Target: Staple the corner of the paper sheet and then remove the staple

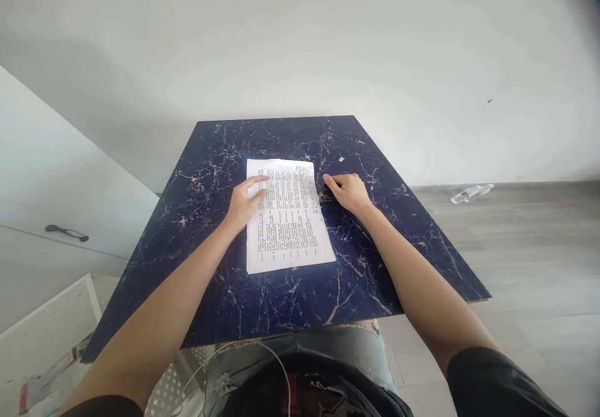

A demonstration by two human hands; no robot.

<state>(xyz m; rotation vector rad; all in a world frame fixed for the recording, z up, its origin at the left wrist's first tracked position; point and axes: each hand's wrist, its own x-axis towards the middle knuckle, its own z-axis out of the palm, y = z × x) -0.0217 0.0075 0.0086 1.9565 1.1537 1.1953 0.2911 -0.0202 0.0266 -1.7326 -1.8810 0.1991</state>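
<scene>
Printed sheets of white paper lie on the dark blue marbled table, their text running sideways. My left hand rests on the left edge of the paper, fingers stretched out over the print. At the paper's right edge, my right hand is closed around a black stapler-like tool. Its thumb points toward the paper, and the palm hides most of the tool. A metallic strip shows on the tool's visible end, close to or touching the paper's edge.
A small white scrap lies on the table beyond my right hand. The wall stands behind the table. A cabinet with a dark handle is at the left. Clear plastic lies on the floor at the right. A white cable crosses my lap.
</scene>
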